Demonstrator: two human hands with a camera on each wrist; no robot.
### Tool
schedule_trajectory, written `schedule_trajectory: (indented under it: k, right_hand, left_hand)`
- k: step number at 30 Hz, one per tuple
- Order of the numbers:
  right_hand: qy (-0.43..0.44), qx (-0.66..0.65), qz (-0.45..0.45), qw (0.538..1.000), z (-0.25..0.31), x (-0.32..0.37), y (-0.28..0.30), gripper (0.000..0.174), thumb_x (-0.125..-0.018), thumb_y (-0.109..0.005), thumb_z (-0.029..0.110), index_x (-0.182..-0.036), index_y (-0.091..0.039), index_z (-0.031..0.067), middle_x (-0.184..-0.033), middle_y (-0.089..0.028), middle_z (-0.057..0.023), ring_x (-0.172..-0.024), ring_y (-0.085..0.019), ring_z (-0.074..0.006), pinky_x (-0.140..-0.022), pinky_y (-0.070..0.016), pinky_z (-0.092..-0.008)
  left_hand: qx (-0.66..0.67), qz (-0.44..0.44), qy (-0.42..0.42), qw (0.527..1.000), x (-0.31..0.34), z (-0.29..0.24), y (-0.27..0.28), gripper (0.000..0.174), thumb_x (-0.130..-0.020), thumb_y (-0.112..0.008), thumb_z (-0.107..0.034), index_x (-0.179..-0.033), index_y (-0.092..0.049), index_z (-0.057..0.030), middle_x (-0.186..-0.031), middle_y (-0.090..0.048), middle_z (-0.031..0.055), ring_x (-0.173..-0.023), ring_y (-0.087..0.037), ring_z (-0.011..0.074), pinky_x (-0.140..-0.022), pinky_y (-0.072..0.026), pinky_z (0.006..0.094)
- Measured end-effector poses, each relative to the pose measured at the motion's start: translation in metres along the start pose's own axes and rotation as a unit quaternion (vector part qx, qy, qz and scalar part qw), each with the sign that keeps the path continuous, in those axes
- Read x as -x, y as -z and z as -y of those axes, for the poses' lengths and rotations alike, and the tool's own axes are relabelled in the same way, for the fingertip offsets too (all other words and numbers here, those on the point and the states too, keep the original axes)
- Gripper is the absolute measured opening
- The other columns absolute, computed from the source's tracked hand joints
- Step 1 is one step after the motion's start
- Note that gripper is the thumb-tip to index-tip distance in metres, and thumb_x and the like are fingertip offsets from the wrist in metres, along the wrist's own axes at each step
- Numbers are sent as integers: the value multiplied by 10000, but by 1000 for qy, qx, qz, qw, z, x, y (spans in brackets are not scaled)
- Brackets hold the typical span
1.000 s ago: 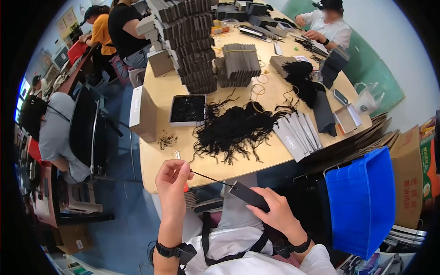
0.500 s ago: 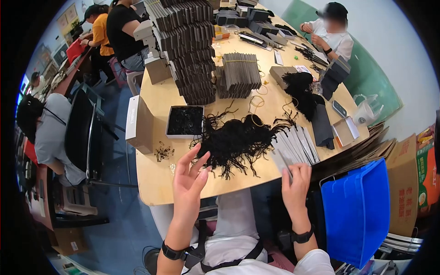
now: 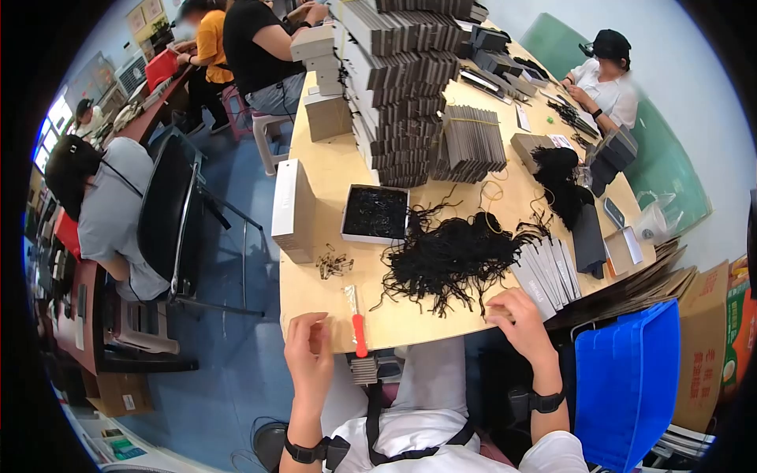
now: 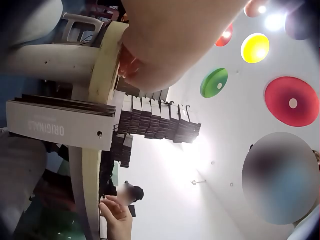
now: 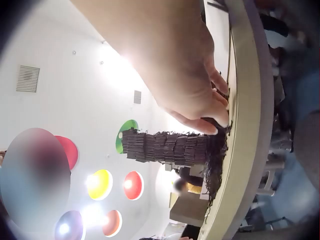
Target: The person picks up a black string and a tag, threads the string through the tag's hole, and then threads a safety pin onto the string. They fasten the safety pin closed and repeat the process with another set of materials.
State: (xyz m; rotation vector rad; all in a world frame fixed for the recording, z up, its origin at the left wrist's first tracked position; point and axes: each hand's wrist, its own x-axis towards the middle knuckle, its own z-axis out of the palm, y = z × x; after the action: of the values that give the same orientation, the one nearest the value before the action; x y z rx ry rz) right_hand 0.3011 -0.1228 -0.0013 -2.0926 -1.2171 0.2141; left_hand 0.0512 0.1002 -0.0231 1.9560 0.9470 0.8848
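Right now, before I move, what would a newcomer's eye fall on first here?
Probably the tall tower of grey bundles on the table, its top cut off by the head view. Next, the tangled heap of black cords toward the near edge, by the right hand, then the bright blue bin at the table's right.

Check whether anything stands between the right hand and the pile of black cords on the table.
Nothing visible does. The right hand is at the near right edge of the pile of black cords; the fanned grey tags lie off to the right. Whether its fingertips touch strands, I cannot tell.
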Motion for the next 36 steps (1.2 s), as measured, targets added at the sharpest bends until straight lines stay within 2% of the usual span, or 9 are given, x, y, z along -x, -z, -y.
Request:
schedule_trajectory:
  k: [3, 7, 12, 15, 19, 22, 24, 28, 36]
  right_hand:
    - [-68, -42, 14, 997, 9, 3, 4, 164, -733, -702, 31, -863, -609, 0, -873, -584, -109, -865, -560, -295, -748, -461, -350]
    - [19, 24, -7, 1000, 1, 13, -18, 151, -748, -702, 19, -827, -577, -9, -850, -560, -101, -779, -550, -244, -657, -469, -306]
    - [125, 31, -8, 992, 49, 11, -45, 156, -713, -694, 47, -815, -576, 55, -871, -560, -91, -835, -527, -291, -756, -429, -373]
    - [201, 35, -8, 979, 80, 6, -52, 160, -719, -702, 66, -814, -573, 75, -978, -603, -64, -930, -554, -248, -864, -412, -380]
    - [235, -39, 5, 971, 94, -2, -73, 135, -744, -695, 68, -808, -579, 89, -927, -623, -36, -908, -575, -209, -914, -391, -382]
    - [207, -113, 13, 972, 89, -7, -90, 107, -769, -680, 58, -805, -583, 86, -816, -619, -14, -804, -580, -190, -888, -389, -372]
    - [154, -126, -44, 979, 83, -14, -99, 75, -782, -668, 49, -820, -608, 74, -773, -620, -16, -727, -569, -189, -844, -390, -356]
    - [47, -152, -58, 986, 79, -22, -102, 93, -769, -694, 62, -855, -669, 36, -760, -645, -50, -738, -569, -204, -783, -407, -311]
    - [23, -177, -32, 983, 79, -24, -97, 76, -769, -700, 96, -822, -664, 55, -773, -640, -35, -737, -579, -205, -783, -404, -320]
  left_hand:
    - [-6, 7, -22, 1000, -2, 1, -1, 133, -844, -576, 31, -971, -602, 3, -879, -566, 82, -730, -562, 154, -630, -440, 242]
    - [-22, 14, 1, 1000, -7, -2, -3, 137, -840, -586, 9, -975, -606, -5, -879, -569, 92, -652, -550, 176, -608, -445, 271]
    - [-121, 32, -23, 992, -25, -5, -13, 175, -833, -594, -34, -1007, -599, -46, -919, -581, 94, -672, -587, 219, -630, -469, 319]
    - [-161, 42, -26, 986, -31, -11, -22, 201, -826, -602, -55, -1025, -591, -74, -952, -590, 87, -740, -618, 263, -667, -486, 366]
    - [-213, 4, -51, 976, -41, -9, -26, 200, -821, -605, -74, -1021, -597, -85, -959, -587, 83, -813, -615, 294, -675, -494, 398]
    - [-223, -20, -52, 973, -56, -4, -23, 189, -813, -608, -78, -1000, -609, -104, -955, -584, 71, -852, -610, 287, -661, -499, 413]
    - [-211, -9, -46, 976, -60, 1, -23, 179, -810, -610, -73, -984, -620, -116, -953, -586, 62, -854, -611, 278, -653, -501, 410]
    - [-243, 4, -74, 967, -64, 8, -31, 145, -807, -621, -79, -945, -624, -122, -932, -584, 49, -828, -618, 261, -643, -501, 392]
    - [-281, -24, -144, 948, -65, 12, -37, 91, -800, -631, -59, -845, -552, -59, -931, -533, 95, -884, -557, 292, -652, -477, 398]
